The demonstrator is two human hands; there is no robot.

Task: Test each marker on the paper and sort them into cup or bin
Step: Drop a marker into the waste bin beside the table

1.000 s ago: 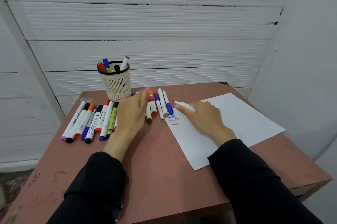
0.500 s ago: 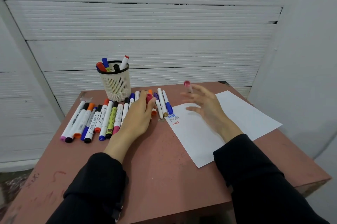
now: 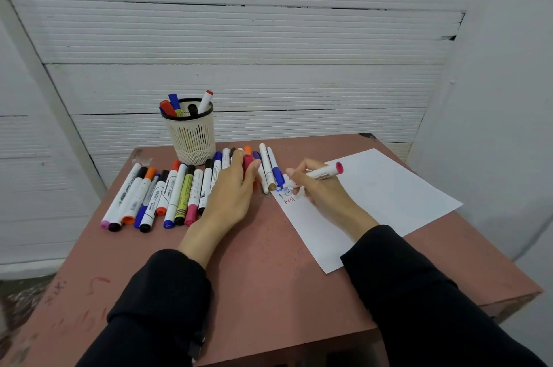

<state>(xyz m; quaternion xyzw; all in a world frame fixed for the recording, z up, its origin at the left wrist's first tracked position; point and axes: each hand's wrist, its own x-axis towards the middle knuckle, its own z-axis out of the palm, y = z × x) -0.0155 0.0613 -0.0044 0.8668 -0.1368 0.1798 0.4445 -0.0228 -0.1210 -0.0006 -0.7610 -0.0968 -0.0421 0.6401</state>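
My right hand (image 3: 321, 188) grips a white marker with a pink end (image 3: 324, 173), its tip down on the near-left corner of the white paper (image 3: 383, 196), next to short words written in blue, black and red. My left hand (image 3: 232, 190) rests on the table and pinches a pink cap (image 3: 247, 162) between thumb and fingers. A row of several capped markers (image 3: 167, 193) lies left of that hand, and a few more markers (image 3: 269, 167) lie between the two hands. A white mesh cup (image 3: 191, 136) behind the row holds several markers.
The reddish-brown table (image 3: 263, 271) ends close to my body and just right of the paper. White panelled walls stand behind and at the right. No bin is in view.
My right hand lifted the marker, turned it and brought it down tip-first onto the paper. My left hand drew the pink cap off and stayed by the marker row.
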